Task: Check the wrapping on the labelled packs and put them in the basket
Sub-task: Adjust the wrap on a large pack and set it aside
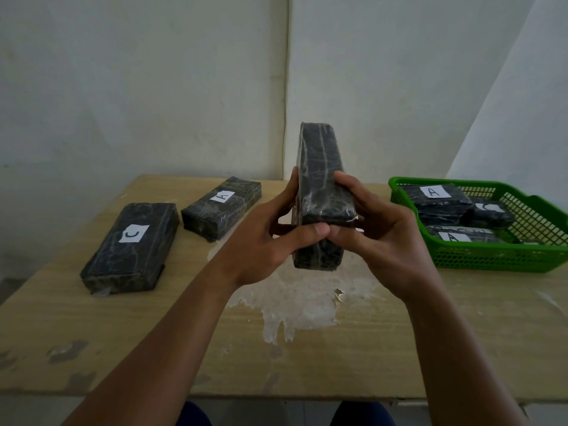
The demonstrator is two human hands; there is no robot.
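I read "C" on the near-left pack (130,247) and "A" on the pack behind it (222,208), both flat on the surface (153,333). Basket (491,259) at right holds packs labelled "A" (435,198), "A" (458,236) and a partly hidden one (488,214), maybe "C". My left hand (270,241) and right hand (384,238) both grip the held pack (321,179), raised above the surface, label out of sight.

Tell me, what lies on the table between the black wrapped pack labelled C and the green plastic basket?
In the head view, the black wrapped pack labelled A lies flat there, and both hands hold another black pack above the table.
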